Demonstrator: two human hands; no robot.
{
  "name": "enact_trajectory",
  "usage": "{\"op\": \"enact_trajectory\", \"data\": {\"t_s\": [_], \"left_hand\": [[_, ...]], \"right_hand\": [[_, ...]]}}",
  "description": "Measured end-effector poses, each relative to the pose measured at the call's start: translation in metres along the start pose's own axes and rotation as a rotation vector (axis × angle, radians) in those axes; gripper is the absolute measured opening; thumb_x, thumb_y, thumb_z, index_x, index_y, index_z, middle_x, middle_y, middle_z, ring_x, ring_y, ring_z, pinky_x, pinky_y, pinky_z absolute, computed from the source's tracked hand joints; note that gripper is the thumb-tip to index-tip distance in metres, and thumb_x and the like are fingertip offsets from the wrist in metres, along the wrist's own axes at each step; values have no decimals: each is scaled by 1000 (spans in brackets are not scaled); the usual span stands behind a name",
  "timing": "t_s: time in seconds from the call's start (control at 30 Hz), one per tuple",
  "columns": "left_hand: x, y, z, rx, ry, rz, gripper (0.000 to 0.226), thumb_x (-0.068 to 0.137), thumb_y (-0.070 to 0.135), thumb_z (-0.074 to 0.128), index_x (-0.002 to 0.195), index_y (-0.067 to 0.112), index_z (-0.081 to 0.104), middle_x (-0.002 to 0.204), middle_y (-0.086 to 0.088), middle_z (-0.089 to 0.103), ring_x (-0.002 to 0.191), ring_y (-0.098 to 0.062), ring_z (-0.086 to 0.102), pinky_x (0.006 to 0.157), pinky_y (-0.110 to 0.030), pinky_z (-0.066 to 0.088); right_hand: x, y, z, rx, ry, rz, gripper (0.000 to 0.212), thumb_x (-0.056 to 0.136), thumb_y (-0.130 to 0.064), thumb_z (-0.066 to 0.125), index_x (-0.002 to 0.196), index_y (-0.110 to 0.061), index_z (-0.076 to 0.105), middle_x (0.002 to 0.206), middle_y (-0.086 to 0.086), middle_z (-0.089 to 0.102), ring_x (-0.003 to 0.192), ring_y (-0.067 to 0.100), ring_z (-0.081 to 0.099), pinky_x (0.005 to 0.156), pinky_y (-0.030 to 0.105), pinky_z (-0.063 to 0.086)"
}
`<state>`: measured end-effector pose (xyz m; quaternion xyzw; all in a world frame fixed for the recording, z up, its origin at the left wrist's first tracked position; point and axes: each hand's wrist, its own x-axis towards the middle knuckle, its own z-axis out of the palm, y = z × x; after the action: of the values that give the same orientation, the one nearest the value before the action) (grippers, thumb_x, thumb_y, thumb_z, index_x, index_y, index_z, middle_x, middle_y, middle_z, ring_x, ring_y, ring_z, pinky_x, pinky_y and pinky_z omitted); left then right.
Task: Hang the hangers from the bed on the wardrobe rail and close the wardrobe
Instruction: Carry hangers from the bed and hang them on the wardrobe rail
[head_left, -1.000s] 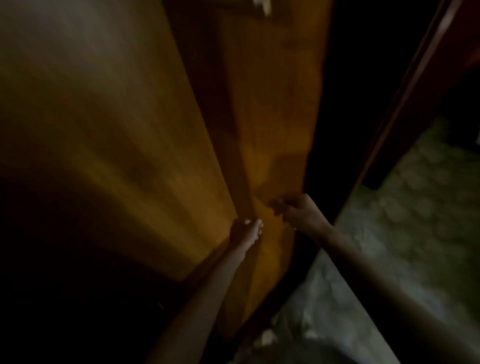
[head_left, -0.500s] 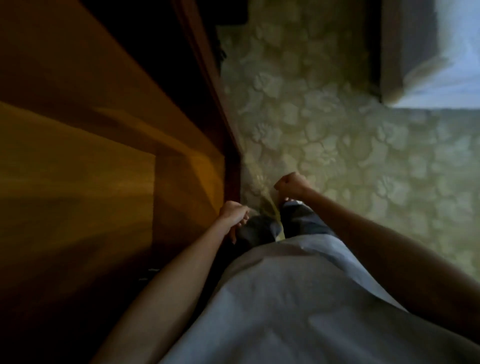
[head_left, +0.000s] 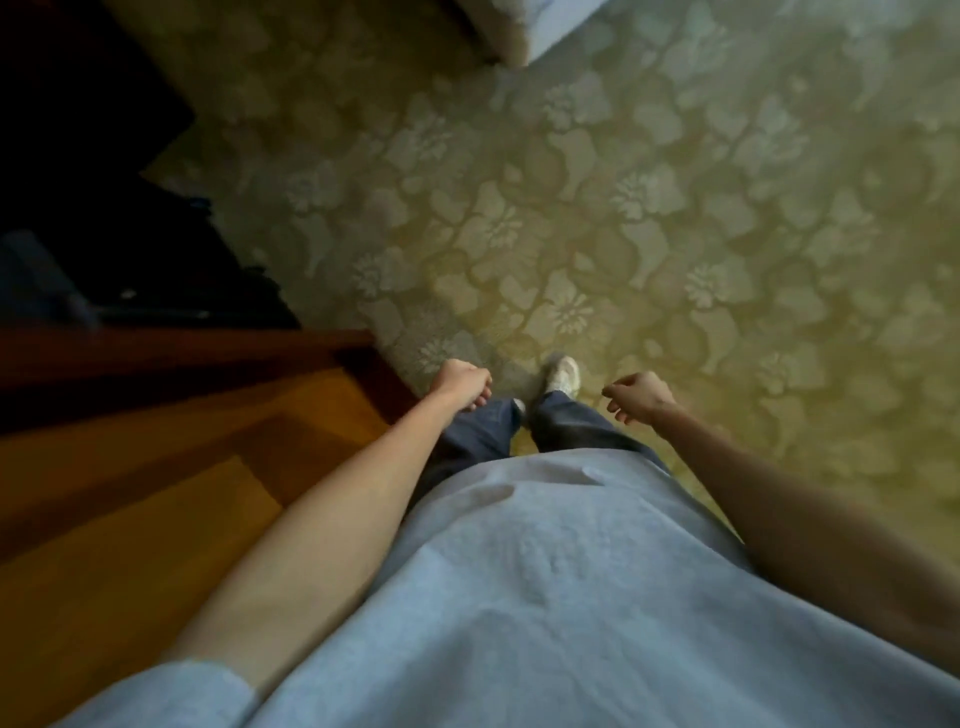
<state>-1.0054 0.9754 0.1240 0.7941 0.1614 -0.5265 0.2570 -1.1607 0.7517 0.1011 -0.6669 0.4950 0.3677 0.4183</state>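
I am looking straight down at my own body and feet. The wardrobe's brown wooden front (head_left: 156, 467) fills the lower left. My left hand (head_left: 462, 384) hangs beside it, fingers curled loosely with nothing in them. My right hand (head_left: 639, 397) hangs over the carpet, also loosely curled and holding nothing. A corner of the bed (head_left: 540, 26) with pale bedding shows at the top edge. No hangers are in view, and the wardrobe rail is hidden.
A patterned green-beige carpet (head_left: 675, 234) covers the floor ahead and to the right. A dark area with unclear objects (head_left: 104, 234) lies at the upper left, beyond the wardrobe. My white shoe (head_left: 563, 376) stands on the carpet.
Both hands came off the wardrobe door and dropped to my sides. My view swung down and to the right, from the wardrobe to the carpet and my feet.
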Motion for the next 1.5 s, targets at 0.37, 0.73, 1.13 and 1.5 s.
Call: {"op": "enact_trajectory", "data": {"t_s": [0.37,0.73,1.13,1.5], "left_hand": [[20,173,96,565,-87,262,23,97,12,56,80,8,71,67,-5,66,52,-14,56,46,-21,43],[95,267,25,512,201,55,28,93,22,63,68,12,70,83,-10,73,83,-27,67,76,-30,51],[158,589,31,455,38,160,27,92,15,59,68,11,71,64,-6,67,50,-16,53,52,-24,41],[185,956,186,569,-219,433,21,97,19,58,82,15,73,69,1,70,56,-13,57,52,-23,44]], "right_hand": [[23,104,-85,566,119,230,23,95,-18,62,99,0,75,80,9,73,68,23,65,69,38,58],[115,-72,-272,769,188,-37,20,99,-20,60,108,-6,71,83,7,69,66,14,61,56,23,51],[213,-195,-481,608,295,34,20,94,-21,62,91,-7,76,79,9,74,67,19,66,68,35,58],[277,-144,-622,748,160,473,19,96,-5,56,82,5,65,63,11,57,52,21,47,39,16,39]]}}
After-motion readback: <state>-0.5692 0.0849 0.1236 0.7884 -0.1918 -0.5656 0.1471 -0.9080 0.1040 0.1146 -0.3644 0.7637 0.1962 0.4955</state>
